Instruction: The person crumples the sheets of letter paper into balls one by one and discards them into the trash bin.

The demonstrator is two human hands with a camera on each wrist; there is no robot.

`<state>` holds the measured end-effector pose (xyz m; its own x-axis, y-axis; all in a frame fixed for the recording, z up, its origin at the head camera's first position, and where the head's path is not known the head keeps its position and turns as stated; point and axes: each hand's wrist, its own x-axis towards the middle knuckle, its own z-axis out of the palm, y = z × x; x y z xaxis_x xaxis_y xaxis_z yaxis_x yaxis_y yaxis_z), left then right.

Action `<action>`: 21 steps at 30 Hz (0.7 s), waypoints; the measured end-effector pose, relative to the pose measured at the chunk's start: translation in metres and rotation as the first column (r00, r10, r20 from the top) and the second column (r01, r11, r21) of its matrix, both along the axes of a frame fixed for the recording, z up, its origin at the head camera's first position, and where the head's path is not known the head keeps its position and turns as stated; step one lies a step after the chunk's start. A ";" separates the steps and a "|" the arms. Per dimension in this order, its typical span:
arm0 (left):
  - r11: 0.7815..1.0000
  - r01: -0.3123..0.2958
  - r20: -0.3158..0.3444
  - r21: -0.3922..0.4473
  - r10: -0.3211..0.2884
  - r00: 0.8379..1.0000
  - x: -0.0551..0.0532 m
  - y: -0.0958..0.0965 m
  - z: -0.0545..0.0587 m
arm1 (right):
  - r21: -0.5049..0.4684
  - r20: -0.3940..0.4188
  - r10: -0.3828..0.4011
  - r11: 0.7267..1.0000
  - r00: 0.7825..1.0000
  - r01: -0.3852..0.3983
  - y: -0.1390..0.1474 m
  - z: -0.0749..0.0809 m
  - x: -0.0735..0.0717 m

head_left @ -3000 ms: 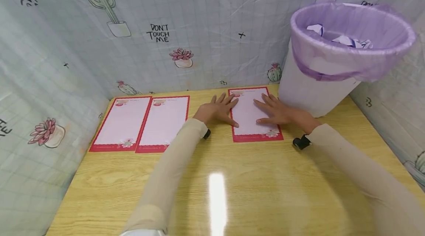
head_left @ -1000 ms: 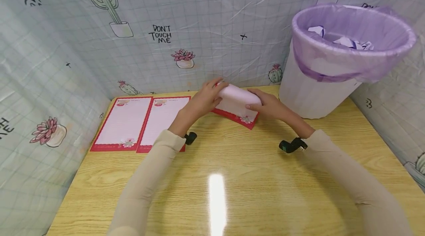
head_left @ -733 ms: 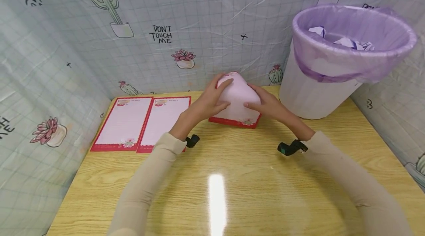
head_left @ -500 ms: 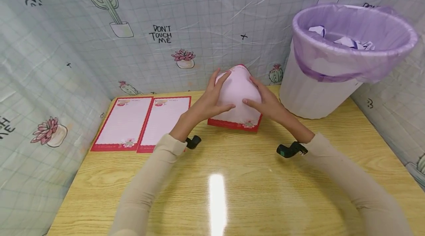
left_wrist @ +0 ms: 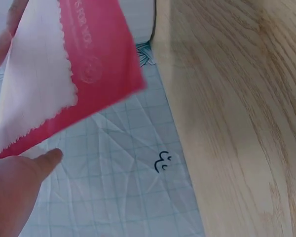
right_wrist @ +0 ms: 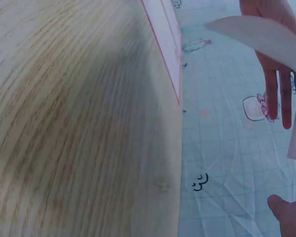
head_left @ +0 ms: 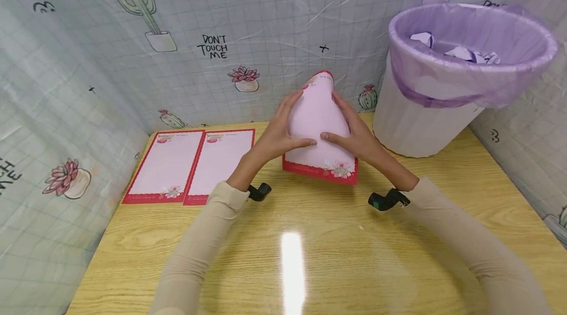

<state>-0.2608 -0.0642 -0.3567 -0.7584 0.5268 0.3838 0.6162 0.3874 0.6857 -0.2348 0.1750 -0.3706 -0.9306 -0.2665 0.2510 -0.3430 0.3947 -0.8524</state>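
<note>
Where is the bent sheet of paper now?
In the head view, the bent sheet is just right of centre, held between the left hand and the right hand, with the white bin on its right and two flat sheets on its left.

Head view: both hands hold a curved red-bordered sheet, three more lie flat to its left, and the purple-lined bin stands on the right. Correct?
Wrong count: the head view shows an outer flat sheet and an inner flat sheet, two, not three. Left hand and right hand do hold the curved sheet; the purple-lined bin is on the right.
</note>
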 end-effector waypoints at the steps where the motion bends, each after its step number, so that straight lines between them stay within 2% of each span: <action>1: 1.000 0.004 -0.001 0.006 -0.004 1.000 0.000 0.000 0.000 | -0.002 -0.008 0.007 1.000 1.000 -0.007 0.000 0.001 0.000; 4: 0.999 0.023 0.008 0.022 -0.024 1.000 0.002 0.001 0.001 | -0.009 -0.026 0.032 0.999 0.999 -0.033 0.000 0.003 0.002; 8: 0.998 0.043 0.048 0.039 -0.045 0.998 0.005 0.002 0.002 | -0.011 -0.091 0.062 0.998 0.994 -0.063 0.002 0.001 -0.001; 12: 0.998 0.048 0.062 0.041 -0.050 0.997 0.007 0.002 0.004 | -0.001 -0.154 0.056 0.998 0.986 -0.056 0.003 0.002 -0.001; 15: 0.998 0.053 0.054 0.045 -0.056 0.997 0.009 0.002 0.006 | 0.018 -0.241 0.035 0.999 0.970 -0.031 0.003 0.001 -0.003; 16: 0.998 0.054 0.047 0.044 -0.056 0.997 0.010 0.002 0.006 | 0.023 -0.279 0.024 1.000 0.960 -0.018 0.003 0.000 -0.003; 18: 0.997 0.061 0.020 0.048 -0.062 0.998 0.011 0.003 0.006 | 0.040 -0.383 -0.002 0.999 0.924 0.019 0.003 0.000 -0.005; 19: 0.997 0.065 0.005 0.050 -0.065 0.998 0.011 0.003 0.006 | 0.050 -0.442 -0.017 0.998 0.897 0.043 0.002 0.000 -0.006; 21: 0.996 0.078 -0.039 0.050 -0.076 0.996 0.012 0.004 0.007 | 0.058 -0.559 -0.044 0.994 0.828 0.092 0.002 0.002 -0.009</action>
